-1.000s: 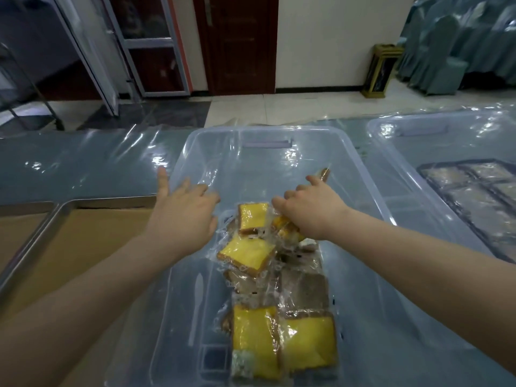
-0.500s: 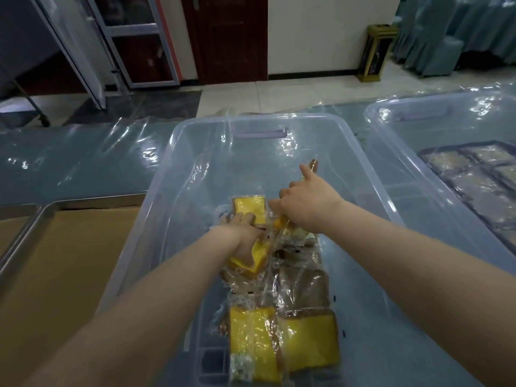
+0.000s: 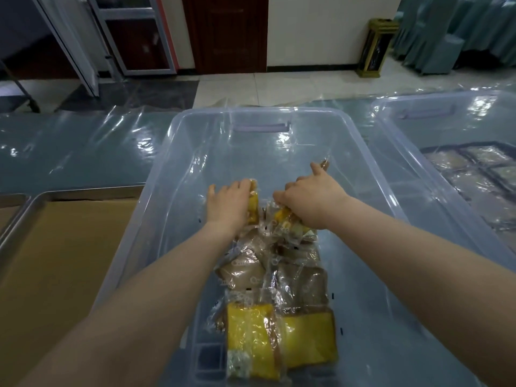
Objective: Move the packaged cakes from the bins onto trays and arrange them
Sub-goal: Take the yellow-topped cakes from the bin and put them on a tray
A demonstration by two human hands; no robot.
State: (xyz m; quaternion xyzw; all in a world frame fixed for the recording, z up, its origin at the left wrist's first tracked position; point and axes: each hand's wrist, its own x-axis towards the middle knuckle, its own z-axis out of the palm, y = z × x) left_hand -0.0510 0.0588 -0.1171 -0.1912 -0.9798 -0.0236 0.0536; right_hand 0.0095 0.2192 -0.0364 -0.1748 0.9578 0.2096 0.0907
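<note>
Both hands are inside a clear plastic bin (image 3: 195, 129). My left hand (image 3: 230, 203) grips a wrapped yellow cake (image 3: 253, 206) and holds it on edge above the pile. My right hand (image 3: 310, 201) grips another wrapped yellow cake (image 3: 290, 222), whose wrapper tip shows past the fingers. Below the hands lie several packaged cakes: brown ones (image 3: 243, 268) in the middle and two yellow ones (image 3: 252, 336) nearest me. A metal tray (image 3: 83, 191) lined with brown paper sits left of the bin.
A second clear bin (image 3: 396, 107) at the right holds several flat wrapped cakes (image 3: 474, 174). Shiny plastic sheeting (image 3: 83, 146) covers the blue table. Another tray's edge (image 3: 11, 199) shows at far left. Beyond are a floor, doors and a gold bin (image 3: 375, 48).
My left hand went from hovering open over the bin's left rim down onto the pile, took hold of a yellow cake and lifted it on edge. My right hand kept its grip.
</note>
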